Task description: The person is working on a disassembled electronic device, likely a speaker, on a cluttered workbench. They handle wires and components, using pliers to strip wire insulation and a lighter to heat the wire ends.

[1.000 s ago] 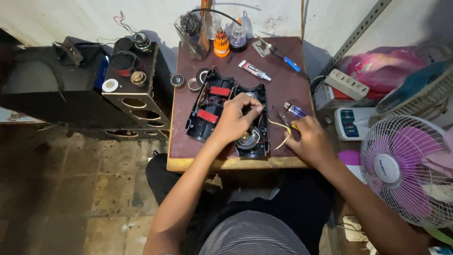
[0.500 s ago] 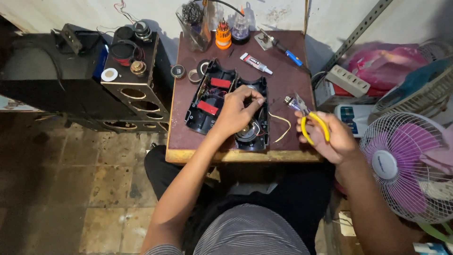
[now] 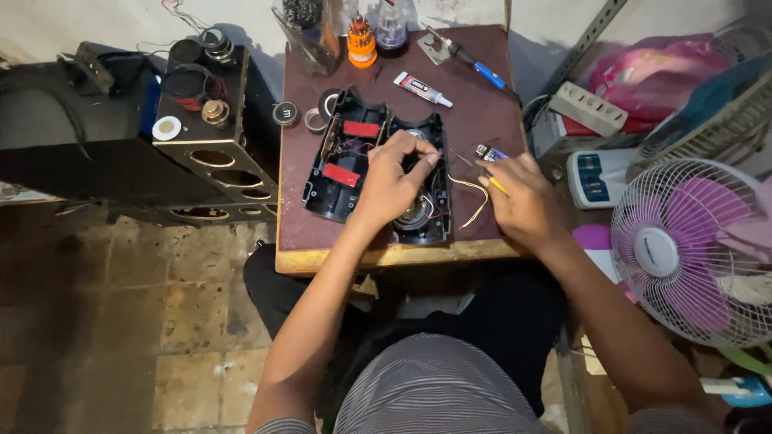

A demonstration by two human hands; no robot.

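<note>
Head view: at frame centre the left hand (image 3: 388,183) rested on the black casing (image 3: 338,173) on the table (image 3: 482,112), fingertips pinched together over its wires. Just right, the right hand (image 3: 524,201) gripped yellow-handled pliers (image 3: 492,165), fingers curled shut around them.

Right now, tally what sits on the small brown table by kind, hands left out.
Open black plastic casing: 1
Glue tube, white: 1
Soldering iron, blue handle: 1
Orange bit holder: 1
Clear containers: 2
Small round parts at the left edge: 2
Loose yellow wire: 1
Total: 9
</note>
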